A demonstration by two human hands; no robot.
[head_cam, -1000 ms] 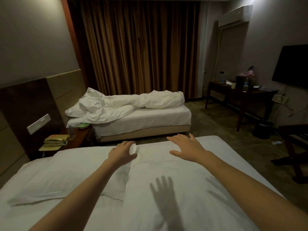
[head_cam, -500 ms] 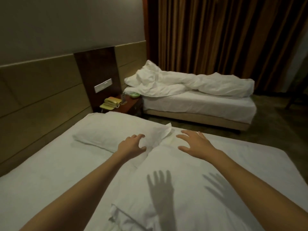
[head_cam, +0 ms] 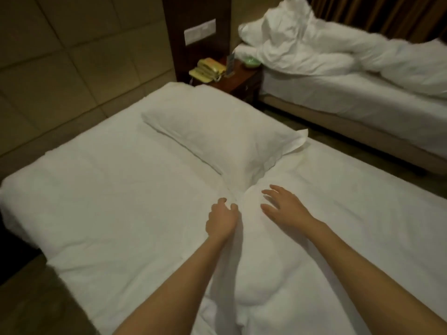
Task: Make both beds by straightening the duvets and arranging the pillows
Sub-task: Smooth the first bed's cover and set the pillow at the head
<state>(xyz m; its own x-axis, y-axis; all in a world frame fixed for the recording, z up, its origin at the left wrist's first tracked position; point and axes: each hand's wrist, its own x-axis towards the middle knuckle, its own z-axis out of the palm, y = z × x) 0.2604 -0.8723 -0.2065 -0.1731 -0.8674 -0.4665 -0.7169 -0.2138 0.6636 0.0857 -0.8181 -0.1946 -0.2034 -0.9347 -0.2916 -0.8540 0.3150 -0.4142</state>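
On the near bed (head_cam: 108,189), one white pillow (head_cam: 217,131) lies at an angle by the headboard. A second white pillow (head_cam: 261,262) lies lengthwise under my arms, and its far corner touches the first pillow. My left hand (head_cam: 223,218) has its fingers curled on that corner. Beside it, my right hand (head_cam: 283,209) rests flat on the same pillow with the fingers spread. The far bed (head_cam: 350,97) carries a crumpled white duvet (head_cam: 362,52) bunched along its far side. No duvet shows on the near bed.
A dark wooden nightstand (head_cam: 239,78) stands between the beds with a yellow-green telephone (head_cam: 206,68) and a green dish (head_cam: 251,62). Padded headboard panels (head_cam: 72,56) run along the left. Brown curtains (head_cam: 387,13) hang behind the far bed. Dark floor (head_cam: 31,298) shows at lower left.
The view has swung left and down toward the headboard. Both hands have drawn back toward me on the near pillow, the left still curled at its corner.
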